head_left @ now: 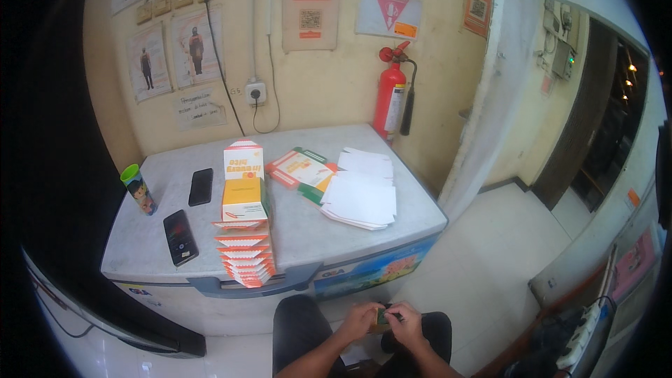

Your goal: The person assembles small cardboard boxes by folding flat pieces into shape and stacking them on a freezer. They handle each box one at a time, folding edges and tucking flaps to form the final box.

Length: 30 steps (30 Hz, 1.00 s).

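Above my lap, in front of the chest freezer [420, 218], my left hand [358, 322] and my right hand [407, 323] are close together. Both have their fingers closed on a small green-and-tan item [382, 317], which looks like a piece of folded carton. Fingers cover much of it, so its exact kind is unclear. On the freezer lid, nearest my hands, a row of orange-and-white folded cartons [245, 255] overhangs the front edge. Behind it stands a yellow-and-white carton [243, 199]. To the right lie flat white cartons [360, 196] and green-and-orange printed cartons [301, 168].
Two dark phones [201, 187] lie on the lid's left, beside a green-rimmed cup [138, 189]. A red fire extinguisher [390, 101] hangs on the wall behind. A white power strip [582, 336] is at the lower right, and tiled floor [483, 266] stretches right of the freezer.
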Motion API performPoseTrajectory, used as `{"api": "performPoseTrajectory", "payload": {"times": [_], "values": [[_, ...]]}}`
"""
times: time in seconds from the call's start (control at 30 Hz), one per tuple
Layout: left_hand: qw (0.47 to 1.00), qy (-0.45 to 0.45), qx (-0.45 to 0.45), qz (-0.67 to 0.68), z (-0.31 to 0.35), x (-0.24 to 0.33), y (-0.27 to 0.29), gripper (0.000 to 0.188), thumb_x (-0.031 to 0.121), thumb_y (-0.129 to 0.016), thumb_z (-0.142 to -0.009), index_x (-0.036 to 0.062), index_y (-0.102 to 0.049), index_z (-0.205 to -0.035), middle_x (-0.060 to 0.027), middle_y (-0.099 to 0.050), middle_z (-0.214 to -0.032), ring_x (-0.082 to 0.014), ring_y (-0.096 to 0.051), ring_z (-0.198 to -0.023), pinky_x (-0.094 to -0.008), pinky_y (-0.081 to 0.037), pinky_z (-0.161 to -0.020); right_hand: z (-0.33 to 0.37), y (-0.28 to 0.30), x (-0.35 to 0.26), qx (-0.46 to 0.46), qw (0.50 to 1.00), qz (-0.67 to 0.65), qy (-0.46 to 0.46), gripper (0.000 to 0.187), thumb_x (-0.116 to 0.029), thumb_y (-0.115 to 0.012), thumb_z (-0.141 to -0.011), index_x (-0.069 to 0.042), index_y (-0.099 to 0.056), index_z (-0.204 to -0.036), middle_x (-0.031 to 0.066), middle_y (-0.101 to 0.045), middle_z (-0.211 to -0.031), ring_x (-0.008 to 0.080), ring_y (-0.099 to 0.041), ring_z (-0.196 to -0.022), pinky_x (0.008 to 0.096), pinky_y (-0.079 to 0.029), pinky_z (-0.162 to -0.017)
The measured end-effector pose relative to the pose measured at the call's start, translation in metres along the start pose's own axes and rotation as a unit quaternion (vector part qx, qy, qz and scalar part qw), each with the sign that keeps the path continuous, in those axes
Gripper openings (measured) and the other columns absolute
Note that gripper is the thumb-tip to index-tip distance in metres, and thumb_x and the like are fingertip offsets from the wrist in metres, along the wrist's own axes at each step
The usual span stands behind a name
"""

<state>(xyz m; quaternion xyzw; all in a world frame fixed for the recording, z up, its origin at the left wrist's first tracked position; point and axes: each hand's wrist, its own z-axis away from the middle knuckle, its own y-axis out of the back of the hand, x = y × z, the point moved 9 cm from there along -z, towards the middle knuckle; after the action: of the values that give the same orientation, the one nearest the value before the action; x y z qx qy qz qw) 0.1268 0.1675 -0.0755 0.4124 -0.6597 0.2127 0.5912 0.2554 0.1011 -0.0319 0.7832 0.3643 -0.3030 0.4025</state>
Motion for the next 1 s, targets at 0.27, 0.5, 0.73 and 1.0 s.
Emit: {"api": "performPoseTrajectory", "payload": {"times": [0.27, 0.5, 0.73, 1.0], "values": [[0.997, 0.015, 0.039, 0.067, 0.000, 0.002, 0.002, 0.028, 0.011, -0.049, -0.097, 0.0023, -0.071, -0.114, -0.0128, -0.071, -0.091, -0.0173, -0.065, -0.083, -0.0327, -0.050, -0.078, -0.002, 0.004, 0.002, -0.008, 1.000, -0.026, -0.005, 0.010, 0.003, -0.075, -0.079, 0.001, -0.068, -0.087, 0.0156, -0.070, -0.091, 0.0288, -0.069, -0.085, 0.0357, -0.054, -0.077], [0.993, 0.074, 0.024, 0.084, 0.001, -0.015, -0.003, 0.028, 0.010, -0.049, -0.098, 0.0011, -0.071, -0.112, -0.0075, -0.071, -0.093, -0.0121, -0.061, -0.087, -0.0302, -0.049, -0.081, -0.006, 0.003, -0.003, -0.006, 1.000, -0.020, 0.007, 0.010, 0.001, -0.075, -0.080, 0.001, -0.068, -0.087, 0.0158, -0.070, -0.091, 0.0298, -0.069, -0.085, 0.0361, -0.054, -0.077], [0.992, 0.083, 0.016, 0.091, 0.001, -0.017, -0.002, 0.025, 0.012, -0.050, -0.099, 0.0016, -0.070, -0.110, -0.0063, -0.068, -0.089, -0.0114, -0.060, -0.086, -0.0281, -0.047, -0.080, -0.008, -0.003, 0.004, -0.035, 0.999, -0.023, -0.019, 0.010, 0.002, -0.075, -0.081, 0.002, -0.068, -0.088, 0.0157, -0.069, -0.090, 0.0301, -0.068, -0.083, 0.0350, -0.054, -0.078], [0.989, 0.062, -0.042, 0.131, 0.002, -0.018, -0.019, 0.022, 0.014, -0.055, -0.099, 0.0017, -0.070, -0.108, -0.0003, -0.065, -0.087, -0.0079, -0.056, -0.082, -0.0252, -0.045, -0.075, -0.002, -0.005, 0.049, -0.230, 0.917, -0.182, -0.272, 0.013, -0.011, -0.078, -0.088, 0.000, -0.070, -0.090, 0.0041, -0.068, -0.090, 0.0126, -0.063, -0.087, 0.0314, -0.051, -0.074]]}}
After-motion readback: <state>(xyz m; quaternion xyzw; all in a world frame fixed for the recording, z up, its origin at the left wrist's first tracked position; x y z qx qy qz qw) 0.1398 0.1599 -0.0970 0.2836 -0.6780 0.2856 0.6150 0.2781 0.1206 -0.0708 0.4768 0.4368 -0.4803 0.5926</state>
